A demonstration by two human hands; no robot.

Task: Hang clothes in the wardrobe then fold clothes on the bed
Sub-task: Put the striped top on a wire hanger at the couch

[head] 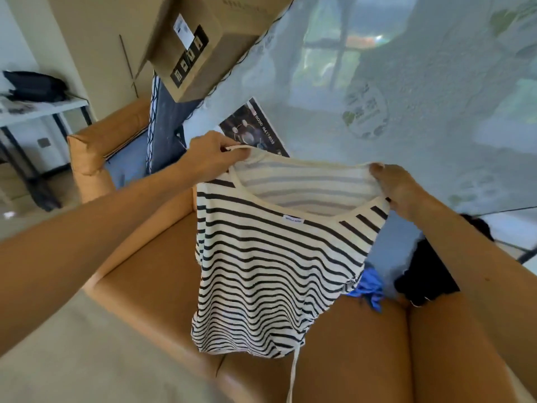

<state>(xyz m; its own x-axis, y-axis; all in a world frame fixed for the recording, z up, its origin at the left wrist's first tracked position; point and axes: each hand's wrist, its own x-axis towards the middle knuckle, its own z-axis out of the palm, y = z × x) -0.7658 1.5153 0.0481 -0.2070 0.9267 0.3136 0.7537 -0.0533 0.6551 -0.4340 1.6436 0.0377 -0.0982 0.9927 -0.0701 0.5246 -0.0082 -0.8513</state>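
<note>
A cream top with dark stripes [261, 263] hangs in the air in front of me, neckline up, a drawstring dangling from its hem. My left hand [213, 154] pinches one shoulder of the top. My right hand [398, 187] grips the other shoulder. The top hangs over the tan bed frame [151, 274]. Behind it lies the plastic-wrapped mattress [406, 97] of the bed.
A dark garment [427, 274] and a blue one [369, 289] lie on the mattress at the right. A cardboard box [191, 45] sits on the mattress's far end. A white desk [43, 110] with a black bag stands at the left.
</note>
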